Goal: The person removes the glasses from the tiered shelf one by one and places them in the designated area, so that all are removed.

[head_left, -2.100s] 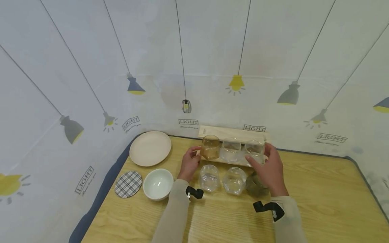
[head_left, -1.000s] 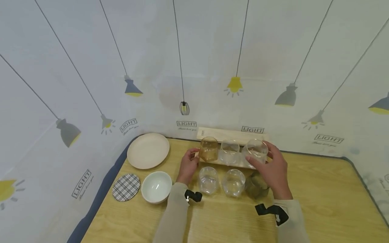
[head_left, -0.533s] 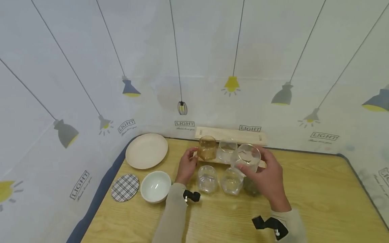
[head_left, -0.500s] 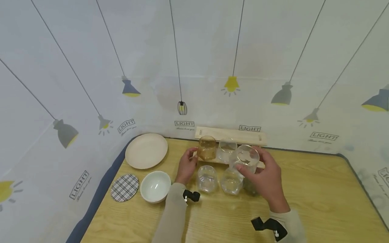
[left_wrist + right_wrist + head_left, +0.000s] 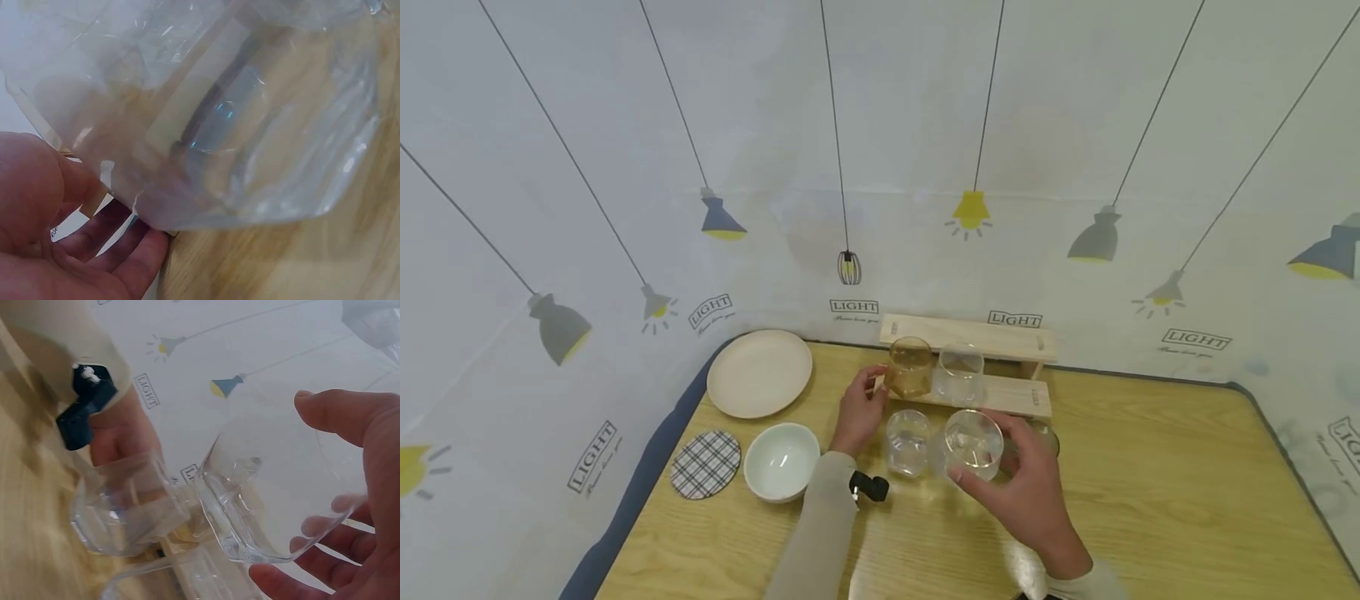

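My right hand [image 5: 1026, 492] holds a clear gold-rimmed drinking glass [image 5: 973, 437] by its sides, thumb opposite the fingers. In the right wrist view, the faceted glass [image 5: 269, 500] is tilted between them. My left hand [image 5: 859, 408] grips the left end of a two-step wooden rack [image 5: 1018, 396]. Beside its fingertips, an amber glass [image 5: 910, 367] stands on the lower step, and another clear glass [image 5: 961, 375] stands right of it. In front of the rack is a clear faceted glass [image 5: 907, 443], large in the left wrist view. The held glass overlaps another clear one.
A dark smoky glass [image 5: 1047, 437] is partly hidden behind my right hand. On the left are a white bowl [image 5: 783, 462], a plaid coaster [image 5: 706, 464] and a beige plate [image 5: 760, 373]. A lamp-printed wall covering [image 5: 910, 250] rises behind the wooden table [image 5: 1150, 483].
My right hand has lifted the clear glass off the right end of the rack's lower step and brought it forward and left, over the front row. My left hand has stayed at the rack.
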A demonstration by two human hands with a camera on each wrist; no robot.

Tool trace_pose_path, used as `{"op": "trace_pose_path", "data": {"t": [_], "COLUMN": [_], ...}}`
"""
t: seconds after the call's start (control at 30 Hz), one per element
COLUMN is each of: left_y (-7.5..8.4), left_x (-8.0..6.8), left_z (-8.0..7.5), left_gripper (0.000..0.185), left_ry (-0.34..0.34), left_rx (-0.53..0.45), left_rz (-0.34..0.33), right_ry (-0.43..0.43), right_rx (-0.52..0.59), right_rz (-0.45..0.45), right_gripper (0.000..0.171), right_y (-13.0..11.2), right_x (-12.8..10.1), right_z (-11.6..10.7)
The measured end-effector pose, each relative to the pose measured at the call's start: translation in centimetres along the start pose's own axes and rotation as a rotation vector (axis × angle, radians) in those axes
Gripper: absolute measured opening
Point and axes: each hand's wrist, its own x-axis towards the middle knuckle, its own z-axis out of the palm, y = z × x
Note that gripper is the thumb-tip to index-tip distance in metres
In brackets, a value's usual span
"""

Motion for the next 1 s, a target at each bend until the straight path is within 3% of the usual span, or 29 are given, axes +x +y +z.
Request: {"op": "trace_pose_path", "data": {"t": [0.27, 0.47, 0.63, 1.0], "left_y": [-0.2, -0.6, -0.8, -0.8], "left_x": [0.0, -0.2, -0.3, -0.5], "left_z": [-0.3, -0.2, 0.0, 0.1], "left_gripper": [0.035, 0.033, 0.034, 0.034], "left_ry": [-0.012, -0.011, -0.013, -0.015], "left_rx": [0.039, 0.05, 0.058, 0.071], "left_rz": [0.015, 0.033, 0.061, 0.1], "right_ry": [-0.061, -0.162, -0.199, -0.234], "right_rx": [-0.092, -0.044, -0.065, -0.094], "right_rz": [0.029, 0.113, 0.178, 0.148], "right_gripper": [0.071, 0.073, 0.077, 0.077], "right_y": [0.4, 1.4, 2.1, 3.3], "right_x": [-2.1, -3.5, -3.9, -4.3], "right_z": [1.9, 3.8, 5.1, 6.7]}}
